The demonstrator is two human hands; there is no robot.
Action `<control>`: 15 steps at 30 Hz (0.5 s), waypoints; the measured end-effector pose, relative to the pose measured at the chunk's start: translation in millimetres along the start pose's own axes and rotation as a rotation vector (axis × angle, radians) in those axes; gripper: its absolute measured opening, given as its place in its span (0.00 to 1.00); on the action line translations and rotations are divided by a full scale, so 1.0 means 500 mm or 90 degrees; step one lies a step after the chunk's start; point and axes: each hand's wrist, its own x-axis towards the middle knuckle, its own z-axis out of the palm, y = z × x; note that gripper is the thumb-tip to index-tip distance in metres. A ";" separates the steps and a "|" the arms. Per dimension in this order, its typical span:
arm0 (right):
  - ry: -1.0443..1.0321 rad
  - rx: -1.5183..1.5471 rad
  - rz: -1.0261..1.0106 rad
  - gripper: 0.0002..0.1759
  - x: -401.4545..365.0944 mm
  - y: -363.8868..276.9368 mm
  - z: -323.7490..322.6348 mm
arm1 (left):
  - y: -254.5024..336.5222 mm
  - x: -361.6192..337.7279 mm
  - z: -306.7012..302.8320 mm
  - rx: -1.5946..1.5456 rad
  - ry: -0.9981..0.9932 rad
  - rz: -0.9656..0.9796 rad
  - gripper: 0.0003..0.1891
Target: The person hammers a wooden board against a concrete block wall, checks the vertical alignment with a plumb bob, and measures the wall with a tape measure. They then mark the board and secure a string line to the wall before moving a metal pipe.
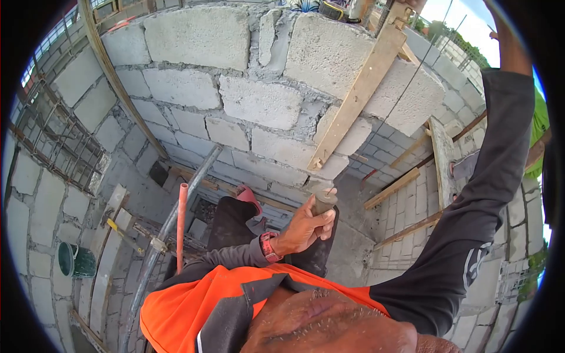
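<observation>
My left hand [306, 229], with a red watch on its wrist, has its fingers wrapped round a stubby grey cylinder [325, 201] in front of the block wall [259, 100]. My right arm reaches up along the right side. Of my right hand [415, 3] only a bit of skin shows at the top edge, by the upper end of a wooden board [362, 88]; its grip is hidden. The board leans slantwise across the wall's face. A thin dark line [412, 78] runs down slantwise to the right of the board.
A metal pipe [170, 223] and an orange-red pipe [182, 226] stand at left, beside a hammer [120, 233] and a green bucket [82, 260]. Rebar [59, 132] crosses the left opening. Timber pieces [391, 188] span the right side. Bright green cloth [539, 135] shows at far right.
</observation>
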 end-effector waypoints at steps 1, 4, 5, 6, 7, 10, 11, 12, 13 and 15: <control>-0.021 0.025 -0.061 0.21 -0.012 0.019 0.000 | 0.024 -0.009 -0.006 0.005 0.004 0.018 0.36; -0.076 0.123 -0.094 0.20 -0.034 0.064 0.008 | 0.105 -0.030 -0.013 0.120 0.038 0.076 0.30; -0.249 0.088 -0.074 0.21 -0.064 0.021 -0.002 | 0.155 -0.029 0.000 0.083 0.068 0.150 0.29; -0.135 -0.003 -0.138 0.20 -0.083 0.045 0.043 | 0.208 -0.025 0.015 0.046 0.097 0.221 0.29; -0.138 -0.028 -0.059 0.18 -0.098 0.048 0.071 | 0.264 -0.014 0.032 0.141 0.135 0.329 0.30; -0.356 0.044 0.039 0.13 -0.120 0.143 0.140 | 0.465 0.037 0.064 0.465 0.235 0.647 0.33; -0.353 -0.014 -0.012 0.14 -0.135 0.179 0.177 | 0.540 0.057 0.071 0.567 0.263 0.741 0.33; -0.351 -0.073 -0.062 0.15 -0.149 0.191 0.214 | 0.613 0.078 0.076 0.660 0.323 0.831 0.31; -0.392 -0.102 0.067 0.16 -0.170 0.154 0.239 | 0.692 0.109 0.070 0.772 0.382 0.948 0.28; -0.510 -0.314 -0.121 0.23 -0.167 0.270 0.313 | 0.860 0.156 0.059 1.005 0.505 1.011 0.23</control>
